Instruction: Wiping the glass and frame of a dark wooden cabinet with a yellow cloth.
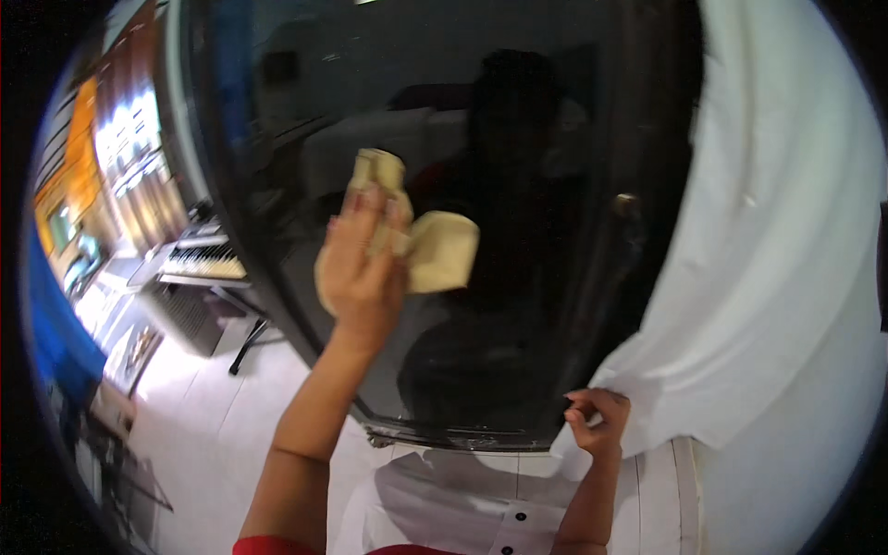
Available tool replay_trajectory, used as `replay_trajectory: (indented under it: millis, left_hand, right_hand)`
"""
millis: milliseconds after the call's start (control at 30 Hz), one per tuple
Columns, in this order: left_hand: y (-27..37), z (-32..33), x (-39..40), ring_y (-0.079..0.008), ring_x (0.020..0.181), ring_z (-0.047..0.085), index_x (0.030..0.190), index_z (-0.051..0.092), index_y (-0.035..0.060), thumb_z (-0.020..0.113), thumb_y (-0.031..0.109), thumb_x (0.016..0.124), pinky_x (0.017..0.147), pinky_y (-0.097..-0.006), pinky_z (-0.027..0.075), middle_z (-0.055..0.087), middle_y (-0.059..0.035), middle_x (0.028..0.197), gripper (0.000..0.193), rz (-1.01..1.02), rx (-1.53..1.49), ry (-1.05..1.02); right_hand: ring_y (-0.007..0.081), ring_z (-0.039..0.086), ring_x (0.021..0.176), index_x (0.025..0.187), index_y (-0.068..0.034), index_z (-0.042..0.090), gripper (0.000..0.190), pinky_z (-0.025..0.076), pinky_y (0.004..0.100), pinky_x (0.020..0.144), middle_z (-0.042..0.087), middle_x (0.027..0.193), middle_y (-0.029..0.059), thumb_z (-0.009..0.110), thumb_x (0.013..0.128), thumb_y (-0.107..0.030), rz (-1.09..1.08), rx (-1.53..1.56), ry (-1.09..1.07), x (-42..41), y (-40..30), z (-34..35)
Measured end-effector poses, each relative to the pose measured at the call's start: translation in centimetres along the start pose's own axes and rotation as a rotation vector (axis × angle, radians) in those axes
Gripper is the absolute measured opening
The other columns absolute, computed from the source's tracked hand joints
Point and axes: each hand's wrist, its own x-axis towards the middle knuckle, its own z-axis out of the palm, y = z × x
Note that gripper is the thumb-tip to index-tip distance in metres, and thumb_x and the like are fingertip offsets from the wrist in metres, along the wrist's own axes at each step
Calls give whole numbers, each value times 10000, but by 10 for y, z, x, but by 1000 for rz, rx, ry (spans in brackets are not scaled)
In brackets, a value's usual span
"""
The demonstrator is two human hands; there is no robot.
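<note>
My left hand (pixel 364 257) presses a folded pale yellow cloth (pixel 444 253) flat against the dark glass pane (pixel 527 333) of a framed door. One flap of the cloth sticks out to the right of the fingers. My right hand (pixel 600 420) is lower down, at the door's right edge beside a white curtain (pixel 749 277). Its fingers are curled, and whether they grip the edge or the curtain is unclear. A small metallic knob or lock (pixel 624 201) shows on the frame's right side. The glass mirrors a dark figure and the room.
An electronic keyboard (pixel 208 260) on a stand is at the left, with a grey box-like unit (pixel 184 316) below it. Blue fabric (pixel 59 312) hangs at the far left. White floor tiles (pixel 222 409) run under the door, and the curtain hangs close on the right.
</note>
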Motion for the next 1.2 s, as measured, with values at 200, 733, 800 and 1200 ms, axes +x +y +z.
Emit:
replay_trajectory:
  millis: [200,733,800,1200]
  left_hand:
    - [14,-9,-127,-282,1243,555,1253,630,137,679,263,814,1079,-502,350,556,-97,1370,459,-27,-74,-205]
    - [-92,-21,33,-402,1395,360,1386,511,49,538,61,931,1136,-573,184,418,-197,1485,456,-291,139,164]
    - [-100,-13,34,-427,1379,370,1405,495,38,545,41,922,1130,-537,232,412,-212,1483,485,-252,52,222]
    - [-53,-20,-144,-402,1318,468,1286,599,24,622,89,833,1067,-511,375,469,-225,1434,458,-366,48,21]
  right_hand:
    - [96,592,485,855,-51,707,325,449,226,475,653,606,29,743,856,-374,30,135,-49,-2,10,-4]
    - [145,632,534,826,14,641,277,456,243,430,614,656,87,617,954,-230,72,70,-9,-10,29,4]
    - [179,656,598,898,-5,727,386,541,316,600,724,784,126,572,981,-348,93,-55,-142,-6,24,-8]
    - [99,548,464,867,10,727,311,399,230,429,629,600,46,667,935,-287,-95,154,2,5,18,-1]
